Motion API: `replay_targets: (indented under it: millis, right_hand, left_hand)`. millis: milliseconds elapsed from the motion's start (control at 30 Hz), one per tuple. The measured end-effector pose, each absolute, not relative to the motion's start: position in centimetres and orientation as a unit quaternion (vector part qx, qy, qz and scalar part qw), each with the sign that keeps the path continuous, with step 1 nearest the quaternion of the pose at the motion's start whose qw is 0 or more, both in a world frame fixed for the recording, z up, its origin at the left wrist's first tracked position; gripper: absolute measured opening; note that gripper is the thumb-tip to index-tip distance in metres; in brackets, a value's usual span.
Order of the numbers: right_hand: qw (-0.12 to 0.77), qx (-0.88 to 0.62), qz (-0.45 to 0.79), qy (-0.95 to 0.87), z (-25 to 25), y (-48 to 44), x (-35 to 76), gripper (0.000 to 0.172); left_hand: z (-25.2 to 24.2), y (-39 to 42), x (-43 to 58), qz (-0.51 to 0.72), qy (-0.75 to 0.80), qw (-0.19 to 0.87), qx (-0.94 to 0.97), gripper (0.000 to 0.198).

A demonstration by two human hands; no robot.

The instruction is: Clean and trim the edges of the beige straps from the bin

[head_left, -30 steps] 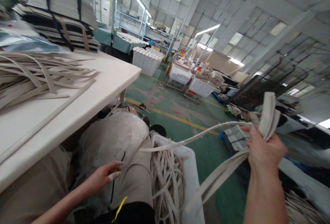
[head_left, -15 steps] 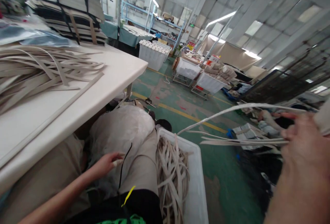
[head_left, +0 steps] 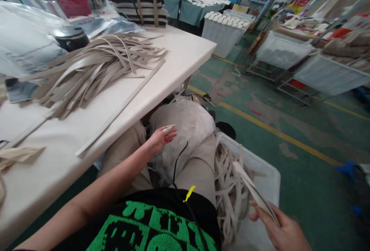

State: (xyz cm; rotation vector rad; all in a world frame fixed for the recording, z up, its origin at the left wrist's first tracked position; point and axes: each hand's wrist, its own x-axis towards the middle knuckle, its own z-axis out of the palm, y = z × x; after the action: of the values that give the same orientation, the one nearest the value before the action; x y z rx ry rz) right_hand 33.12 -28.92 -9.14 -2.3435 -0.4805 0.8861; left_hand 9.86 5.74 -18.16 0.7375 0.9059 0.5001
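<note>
My right hand (head_left: 281, 226) is closed on a few flat beige fabric strips (head_left: 245, 179), held over the edge of a white plastic bin (head_left: 273, 177). More beige strips (head_left: 228, 193) lie tangled inside that bin, beside my right leg. My left hand (head_left: 162, 137) hovers above my lap with fingers stretched out and nothing in them; a pale covering shows on one finger. Just beyond it, a crumpled translucent plastic sheet (head_left: 185, 122) lies across my legs. On the white table (head_left: 185, 56) rests a loose heap of beige strips (head_left: 95, 66), with a single straight strip (head_left: 121, 108) near the edge.
Along the table's back stand a strapped stack of fabric (head_left: 138, 0), a red basket (head_left: 71, 4) and a dark round container (head_left: 71, 38). Across the green floor are a white bin (head_left: 221, 35) and wheeled carts (head_left: 286, 52). A thin black cord (head_left: 175, 170) hangs over my lap.
My right hand has come down and inward from the far right, bringing the strips over the bin. The view has turned down and left. My left hand stays over my lap.
</note>
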Motion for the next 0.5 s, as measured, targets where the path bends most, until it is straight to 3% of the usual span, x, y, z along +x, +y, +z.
replay_targets:
  millis: [200,500]
  right_hand:
    - [0.422,-0.766,0.433,-0.218,-14.7,-19.4,28.3,0.058]
    - [0.425,-0.726,0.461,-0.282,-16.6,-19.2,28.2,0.047]
  left_hand:
    - [-23.4,5.7,11.2,0.186,0.57,0.662,0.45,0.037]
    - [-30.5,4.2,7.3,-0.053,0.614,0.522,0.59,0.025]
